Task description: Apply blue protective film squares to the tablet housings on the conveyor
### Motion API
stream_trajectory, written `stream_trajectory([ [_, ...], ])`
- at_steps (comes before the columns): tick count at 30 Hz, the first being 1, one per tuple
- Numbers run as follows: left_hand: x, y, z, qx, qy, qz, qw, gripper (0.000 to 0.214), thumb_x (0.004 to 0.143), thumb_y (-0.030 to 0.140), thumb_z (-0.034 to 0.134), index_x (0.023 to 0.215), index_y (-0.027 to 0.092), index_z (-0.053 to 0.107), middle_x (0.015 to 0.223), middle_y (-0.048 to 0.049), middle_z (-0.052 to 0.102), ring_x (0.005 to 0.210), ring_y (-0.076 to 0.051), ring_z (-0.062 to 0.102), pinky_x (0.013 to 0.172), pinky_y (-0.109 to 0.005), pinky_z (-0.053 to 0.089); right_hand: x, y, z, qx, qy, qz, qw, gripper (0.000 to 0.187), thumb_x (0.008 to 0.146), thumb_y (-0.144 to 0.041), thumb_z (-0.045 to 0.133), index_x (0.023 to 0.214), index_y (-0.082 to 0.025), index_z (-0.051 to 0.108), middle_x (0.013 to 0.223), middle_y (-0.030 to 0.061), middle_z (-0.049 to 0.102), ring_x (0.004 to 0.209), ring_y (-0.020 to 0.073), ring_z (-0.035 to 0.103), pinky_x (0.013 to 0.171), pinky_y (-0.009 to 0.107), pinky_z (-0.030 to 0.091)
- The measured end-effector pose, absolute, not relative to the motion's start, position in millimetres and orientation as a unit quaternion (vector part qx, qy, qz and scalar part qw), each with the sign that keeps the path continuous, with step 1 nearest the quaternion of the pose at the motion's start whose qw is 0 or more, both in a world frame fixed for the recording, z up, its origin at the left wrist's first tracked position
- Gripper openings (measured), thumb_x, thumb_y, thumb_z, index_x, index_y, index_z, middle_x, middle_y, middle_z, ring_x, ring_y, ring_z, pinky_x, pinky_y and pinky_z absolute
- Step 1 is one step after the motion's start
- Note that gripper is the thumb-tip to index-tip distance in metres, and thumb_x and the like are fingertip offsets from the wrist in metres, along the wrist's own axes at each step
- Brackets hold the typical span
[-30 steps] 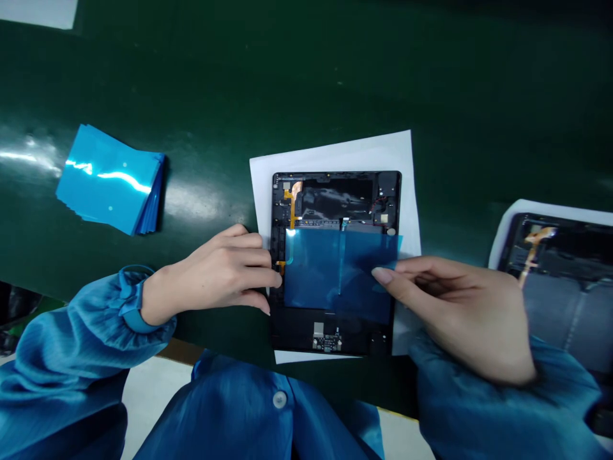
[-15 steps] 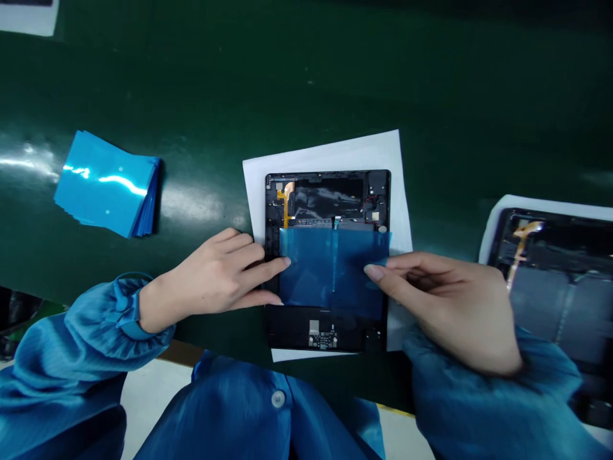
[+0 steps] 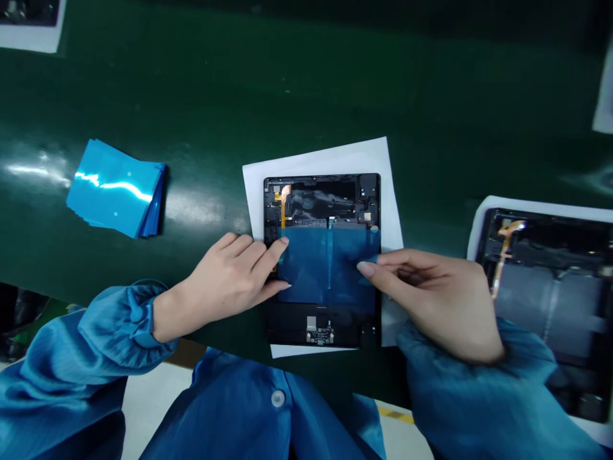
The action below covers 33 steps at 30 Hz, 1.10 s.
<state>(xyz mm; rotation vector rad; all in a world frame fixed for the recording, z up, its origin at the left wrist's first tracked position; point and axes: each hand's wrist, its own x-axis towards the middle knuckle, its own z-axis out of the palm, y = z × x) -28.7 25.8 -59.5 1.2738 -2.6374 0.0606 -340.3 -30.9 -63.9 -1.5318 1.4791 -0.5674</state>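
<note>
An opened tablet body [image 3: 322, 191] lies on a white sheet [image 3: 330, 158] on the dark green belt. A blue film sheet [image 3: 325, 265] covers its middle, over the battery area. My left hand [image 3: 230, 278] rests at the tablet's left edge, fingers stretched, with forefinger and thumb touching the film's left edge. From the right side my right hand [image 3: 431, 297] pinches the film's right edge between thumb and forefinger.
A stack of blue film sheets [image 3: 117, 188] lies at the left of the belt [image 3: 431, 115]. A second opened tablet [image 3: 546, 281] on white paper sits at the right. Another white sheet [image 3: 29, 22] shows at the top left corner.
The film has come down flat and squarer onto the tablet. My left forefinger has moved onto its left edge, and both hands have shifted slightly left with it.
</note>
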Motion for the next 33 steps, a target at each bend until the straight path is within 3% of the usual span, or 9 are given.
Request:
stream_trajectory([
  [6,-46.5,32.6,-50.1,0.503,-0.864,-0.015,0.024,0.057,0.117,0.038,0.056,0.153,-0.004,0.063,0.104,-0.0169,0.080,0.087,-0.030,0.074,0.073,-0.041,0.054,-340.9,-32.1,-65.3,-0.615,0.599,-0.215,0.466,0.043,0.080,-0.068,0.095,0.081,-0.026,0.085,0.074,0.0035,0.081,0.063,0.0218,0.077,0.059,0.033,0.066],
  [12,-48.5,29.5,-43.7,0.500,-0.866,-0.007,-0.014,0.057,0.116,0.042,0.061,0.152,-0.003,0.069,0.101,-0.0171,0.081,0.087,-0.029,0.077,0.074,-0.041,0.057,-337.7,-31.6,-66.4,-0.608,0.610,-0.227,0.455,0.045,0.078,-0.068,0.095,0.087,-0.024,0.087,0.072,0.0026,0.079,0.063,0.0210,0.074,0.061,0.034,0.065],
  [15,-49.5,27.5,-38.4,0.480,-0.872,0.082,-0.057,0.052,0.117,0.046,0.060,0.146,0.005,0.075,0.102,-0.0154,0.081,0.089,-0.025,0.077,0.075,-0.037,0.060,-335.0,-31.8,-65.8,-0.600,0.613,-0.232,0.458,0.048,0.078,-0.068,0.095,0.094,-0.022,0.088,0.069,0.0015,0.076,0.061,0.0191,0.070,0.064,0.035,0.064],
  [18,-52.2,22.9,-33.6,0.379,-0.903,0.164,-0.117,0.046,0.117,0.035,0.051,0.155,0.021,0.072,0.107,-0.0105,0.080,0.094,-0.021,0.077,0.075,-0.032,0.063,-331.4,-33.0,-63.9,-0.591,0.607,-0.232,0.478,0.048,0.078,-0.064,0.094,0.093,-0.019,0.087,0.067,0.0026,0.074,0.059,0.0185,0.067,0.062,0.035,0.061],
  [23,-66.1,2.6,-29.8,0.353,-0.931,-0.020,-0.092,0.057,0.109,0.008,0.052,0.163,0.023,0.066,0.124,-0.0102,0.081,0.110,-0.024,0.079,0.093,-0.038,0.065,-328.8,-34.7,-60.8,-0.602,0.593,-0.228,0.484,0.044,0.084,-0.062,0.088,0.096,-0.020,0.086,0.067,0.0027,0.075,0.055,0.0173,0.064,0.058,0.033,0.058],
  [26,-83.5,-12.7,-25.2,0.362,-0.920,-0.091,-0.116,0.066,0.106,0.009,0.054,0.168,0.031,0.060,0.125,-0.0106,0.082,0.096,-0.026,0.079,0.083,-0.041,0.061,-334.5,-33.9,-57.4,-0.610,0.612,-0.230,0.448,0.043,0.093,-0.062,0.078,0.099,-0.020,0.086,0.076,0.0072,0.082,0.059,0.0212,0.072,0.059,0.035,0.060],
  [30,-103.4,-28.0,-17.3,0.376,-0.903,-0.128,-0.164,0.083,0.101,0.008,0.055,0.175,0.045,0.048,0.115,-0.0057,0.083,0.081,-0.024,0.075,0.073,-0.039,0.054,-346.3,-29.5,-49.0,-0.647,0.646,-0.238,0.327,0.037,0.101,-0.054,0.071,0.104,-0.021,0.085,0.084,0.0106,0.086,0.076,0.0280,0.082,0.073,0.041,0.066],
  [33,-96.3,-31.0,-18.8,0.362,-0.910,-0.133,-0.153,0.081,0.103,0.005,0.050,0.177,0.038,0.047,0.118,-0.0076,0.084,0.091,-0.026,0.079,0.081,-0.041,0.057,-346.5,-23.1,-44.7,-0.707,0.606,-0.228,0.285,0.033,0.105,-0.050,0.068,0.108,-0.022,0.087,0.095,0.0109,0.088,0.081,0.0275,0.083,0.081,0.042,0.067],
])
